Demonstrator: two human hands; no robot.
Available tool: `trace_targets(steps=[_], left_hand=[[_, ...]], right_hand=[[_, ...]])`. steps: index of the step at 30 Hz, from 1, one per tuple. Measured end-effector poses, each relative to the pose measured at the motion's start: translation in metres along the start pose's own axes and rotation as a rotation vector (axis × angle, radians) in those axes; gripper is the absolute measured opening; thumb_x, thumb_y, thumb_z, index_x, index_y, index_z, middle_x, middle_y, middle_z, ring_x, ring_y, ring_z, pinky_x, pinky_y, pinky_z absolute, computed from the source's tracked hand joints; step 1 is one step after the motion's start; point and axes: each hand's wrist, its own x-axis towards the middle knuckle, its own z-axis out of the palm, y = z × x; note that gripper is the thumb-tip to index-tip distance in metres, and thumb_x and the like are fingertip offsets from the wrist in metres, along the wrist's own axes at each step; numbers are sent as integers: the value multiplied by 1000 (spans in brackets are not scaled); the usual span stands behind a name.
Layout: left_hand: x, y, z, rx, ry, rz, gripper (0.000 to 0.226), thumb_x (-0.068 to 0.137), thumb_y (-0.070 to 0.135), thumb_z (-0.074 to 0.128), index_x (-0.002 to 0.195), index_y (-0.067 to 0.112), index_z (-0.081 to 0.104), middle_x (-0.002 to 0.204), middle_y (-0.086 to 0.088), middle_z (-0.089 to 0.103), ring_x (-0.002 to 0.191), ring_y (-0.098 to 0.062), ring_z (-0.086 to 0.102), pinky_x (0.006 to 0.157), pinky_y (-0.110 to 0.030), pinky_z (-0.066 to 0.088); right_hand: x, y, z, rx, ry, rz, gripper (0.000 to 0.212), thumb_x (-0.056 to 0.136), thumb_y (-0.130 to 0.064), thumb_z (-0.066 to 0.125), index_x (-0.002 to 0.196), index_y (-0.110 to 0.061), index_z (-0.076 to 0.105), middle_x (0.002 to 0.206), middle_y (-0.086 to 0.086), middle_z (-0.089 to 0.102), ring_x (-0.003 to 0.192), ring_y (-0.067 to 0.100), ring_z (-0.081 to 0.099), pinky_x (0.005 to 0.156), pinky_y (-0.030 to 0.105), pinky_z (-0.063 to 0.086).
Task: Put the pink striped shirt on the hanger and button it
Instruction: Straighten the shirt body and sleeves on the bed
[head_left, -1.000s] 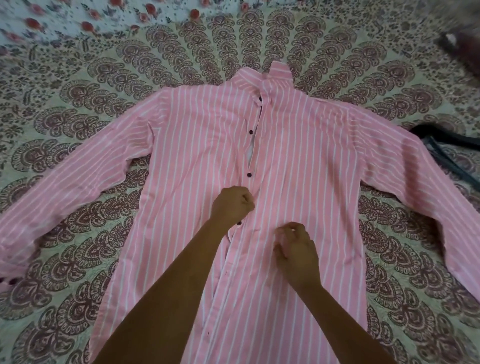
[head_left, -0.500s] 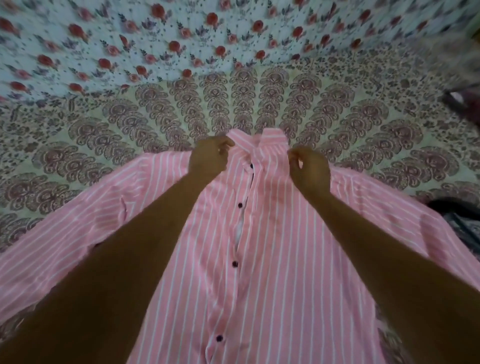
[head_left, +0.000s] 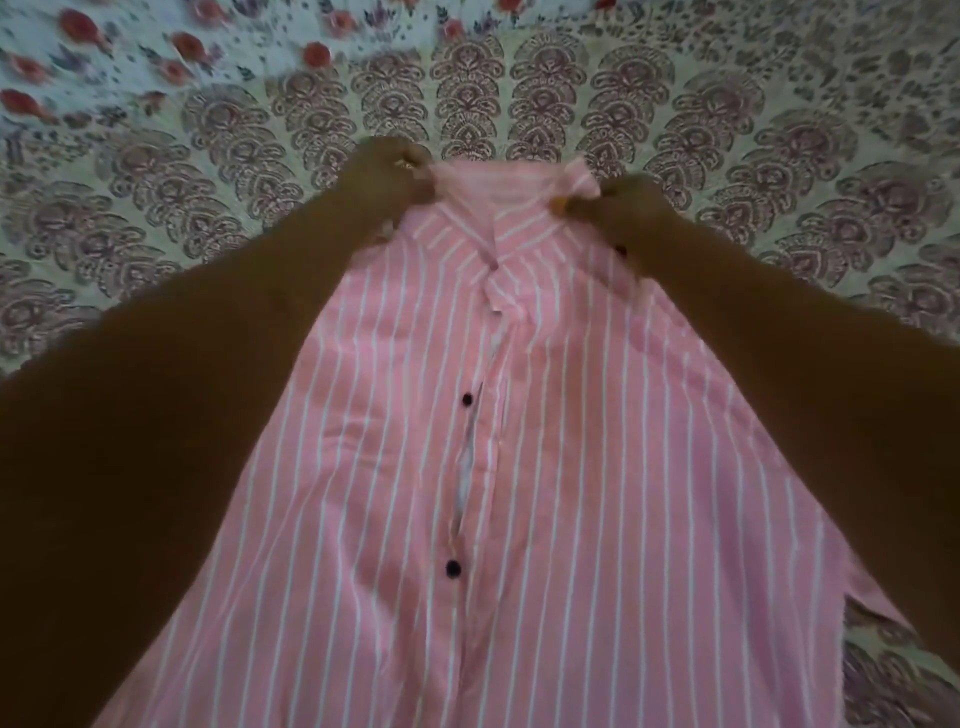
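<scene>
Now: shirt (head_left: 545, 467) lies front-up on bedspread (head_left: 208, 156), placket gaping. Left hand (head_left: 387, 171) and right hand (head_left: 623, 208), set apart, each pinch a collar (head_left: 498, 182) end. Judgement: pull evenly and hold the neck wide. No hanger in view; needed before buttoning.

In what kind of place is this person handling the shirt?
Probably a bedroom at home, on a bed: the pink striped shirt lies on a mandala-printed bedspread, with a floral sheet beyond it.
</scene>
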Motion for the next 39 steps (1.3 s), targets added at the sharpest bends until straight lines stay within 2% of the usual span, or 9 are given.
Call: trace_targets(steps=[2, 4, 8, 12, 15, 19, 22, 32, 39], left_hand=[[10, 8, -3, -6, 92, -8, 33, 70, 2, 74, 52, 24, 57, 38, 18, 55, 49, 1, 52, 61, -21, 51], [10, 13, 1, 154, 173, 12, 33, 71, 6, 72, 50, 24, 54, 50, 18, 62, 61, -7, 58, 75, -26, 53], [-11, 9, 26, 300, 54, 38, 23, 81, 0, 57, 99, 12, 68, 112, -13, 66, 104, -24, 62, 70, -13, 43], [-63, -6, 23, 260, 18, 230, 39, 81, -9, 46, 115, 4, 61, 141, -15, 43, 134, -25, 38, 105, -17, 27], [-138, -24, 9, 109, 128, 282, 37, 80, -7, 45, 111, 3, 63, 127, -14, 57, 121, -23, 51, 109, -25, 32], [-274, -63, 1, 24, 143, 155, 29, 82, -4, 51, 101, 10, 68, 105, -9, 69, 94, -19, 64, 85, -6, 42], [-372, -84, -1, 0, 91, 80, 27, 80, 5, 50, 95, 21, 65, 97, -2, 69, 82, -9, 63, 77, -6, 43], [-546, -97, -14, 36, -67, -39, 24, 79, 6, 50, 94, 9, 69, 97, -2, 69, 92, -17, 65, 88, -36, 52], [-543, -44, 0, -8, -94, -52, 28, 84, -3, 57, 107, 13, 65, 109, 3, 64, 99, -14, 60, 92, -29, 47]], right_hand=[[14, -7, -1, 27, 113, -29, 36, 71, -20, 78, 55, -16, 46, 38, -10, 47, 33, -2, 38, 34, 11, 28], [20, -11, 10, -76, 253, -49, 23, 71, -26, 76, 66, -16, 55, 67, -1, 61, 59, 10, 55, 53, 17, 42], [2, -2, 41, -231, 277, -55, 35, 85, -15, 55, 119, -11, 53, 118, 10, 61, 107, 24, 57, 85, 26, 42], [-59, 17, 48, -452, 173, -304, 50, 86, -11, 51, 135, -8, 41, 132, 13, 53, 120, 28, 50, 99, 31, 36], [-130, 50, 50, -449, 170, -388, 47, 86, -14, 52, 131, -4, 47, 133, 17, 52, 122, 32, 49, 107, 39, 34], [-262, 96, 72, -414, 153, -358, 43, 87, -20, 49, 128, -7, 52, 131, 14, 54, 123, 30, 50, 106, 39, 35], [-351, 119, 95, -424, 87, -325, 44, 88, -25, 43, 128, -10, 53, 132, 10, 55, 123, 26, 49, 107, 31, 31], [-516, 135, 93, -521, -15, -179, 47, 85, -27, 42, 126, -7, 54, 126, 14, 59, 114, 32, 57, 104, 39, 33], [-517, 115, 38, -409, 106, -145, 44, 88, -26, 42, 126, -8, 53, 127, 12, 57, 119, 28, 53, 101, 36, 39]])
